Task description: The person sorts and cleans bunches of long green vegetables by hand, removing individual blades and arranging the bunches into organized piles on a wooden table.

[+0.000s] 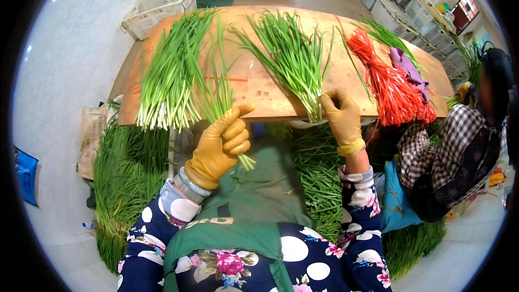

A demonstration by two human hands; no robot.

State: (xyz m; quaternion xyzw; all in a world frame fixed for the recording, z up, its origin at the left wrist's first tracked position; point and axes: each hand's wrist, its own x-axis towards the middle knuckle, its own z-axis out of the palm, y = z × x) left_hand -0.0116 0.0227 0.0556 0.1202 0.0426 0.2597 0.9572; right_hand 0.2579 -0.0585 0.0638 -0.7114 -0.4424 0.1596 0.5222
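My left hand (220, 141), in a yellow rubber glove, is closed round a thin bunch of garlic chives (219, 97). Their pale cut ends poke out below the fist and their leaves lean over the table. A thick pile of garlic chives (175, 70) lies to its left, white ends toward me. In the middle rests another loose pile of chives (292, 57). Beside that pile's white ends is my gloved right hand (343, 124), thumb and fingertips curled together; whatever they pinch cannot be made out. A red strip (230, 79) lies flat between the piles.
On the wooden table (259, 105), red plastic ties (378, 75) and a purple cloth (409, 73) lie at right. Chive heaps (132, 167) flank my green apron (254, 184). Another person in a checked garment (451, 146) sits close at right. White crates (162, 8) stand beyond.
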